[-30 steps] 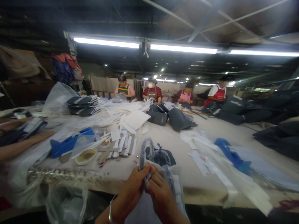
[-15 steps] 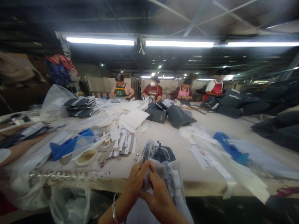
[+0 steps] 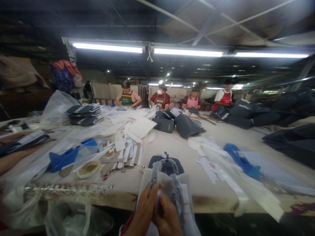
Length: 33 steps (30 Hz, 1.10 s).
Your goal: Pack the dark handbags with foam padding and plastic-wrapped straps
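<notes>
A dark strap in a translucent wrap (image 3: 155, 169) curves up over a dark bag-like piece (image 3: 181, 166) at the table's near edge. My left hand (image 3: 144, 206) is closed around the near part of this wrapped strap. My right hand (image 3: 168, 211) presses against the same part from the other side, its fingers curled and partly hidden. Below lies a pale sheet (image 3: 145, 177), with white padded strips (image 3: 184, 193) along its right side. Both hands hang low at the table edge.
Left of my hands are paper and grey strips (image 3: 126, 155), a bowl of yellowish stuff (image 3: 88, 167) and a blue tape dispenser (image 3: 65, 159). Another blue dispenser (image 3: 242, 160) stands right. Dark bags (image 3: 164, 124) lie farther back. Several co-workers sit or stand across; another person's arms (image 3: 12, 160) reach in left.
Both hands have moved down and toward me along the wrapped strap, which now shows as a lower loop over the dark piece. The view has shifted slightly.
</notes>
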### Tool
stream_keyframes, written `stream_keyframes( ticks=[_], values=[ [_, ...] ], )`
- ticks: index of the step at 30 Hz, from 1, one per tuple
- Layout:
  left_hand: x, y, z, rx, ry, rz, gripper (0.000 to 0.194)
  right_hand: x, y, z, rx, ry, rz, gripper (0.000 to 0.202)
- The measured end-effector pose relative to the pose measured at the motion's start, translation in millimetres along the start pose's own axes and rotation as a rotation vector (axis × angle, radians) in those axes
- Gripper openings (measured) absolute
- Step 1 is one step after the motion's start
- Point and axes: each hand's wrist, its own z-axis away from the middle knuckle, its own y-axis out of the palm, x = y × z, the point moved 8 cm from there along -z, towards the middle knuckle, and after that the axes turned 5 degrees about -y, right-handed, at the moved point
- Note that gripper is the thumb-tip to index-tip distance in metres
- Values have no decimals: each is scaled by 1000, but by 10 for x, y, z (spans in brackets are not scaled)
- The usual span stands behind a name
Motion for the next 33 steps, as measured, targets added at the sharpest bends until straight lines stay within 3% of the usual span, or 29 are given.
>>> stream_keyframes(
  ticks=[2, 4, 7, 10, 12, 15, 16, 18, 22, 24, 26, 29, 31, 33],
  values=[
    [71, 30, -18, 82, -81, 107, 46, 187, 29, -18, 112, -173, 78, 48],
    [114, 32, -47, 115, -124, 120, 47, 248, 54, -21, 195, -201, 113, 54],
    [149, -44, -97, 0, -97, -39, 45, 37, 51, -13, 143, 154, -85, 60],
    [181, -44, -121, -33, -89, -79, 47, -151, 143, 71, 90, 480, -339, 44],
    [224, -5, -143, 37, -160, 51, 50, -117, 108, 29, 62, 405, -289, 33],
    [234, 57, -199, 161, -235, 202, 47, 96, 33, -67, 84, 45, -53, 34],
    [237, 60, -226, 171, -238, 206, 45, 131, 33, -76, 101, -14, -7, 37],
    [237, 20, -285, 108, -186, 131, 42, 66, 33, -91, 104, 65, -28, 45],
    [258, -4, -330, -3, -77, -26, 47, -213, 80, -48, 46, 470, -245, 49],
    [309, 15, -338, 26, -131, 37, 52, -230, 61, -72, 15, 430, -221, 34],
    [333, 33, -351, 83, -193, 114, 53, -154, 33, -120, 15, 220, -135, 23],
    [327, 53, -373, 158, -219, 164, 47, -94, 58, -109, 73, 25, -23, 27],
    [345, 44, -382, 145, -204, 145, 42, -192, 61, -92, 74, 137, -14, 28],
    [377, 17, -382, 86, -174, 96, 39, -329, 63, -60, 57, 351, -67, 27]
  ],
)
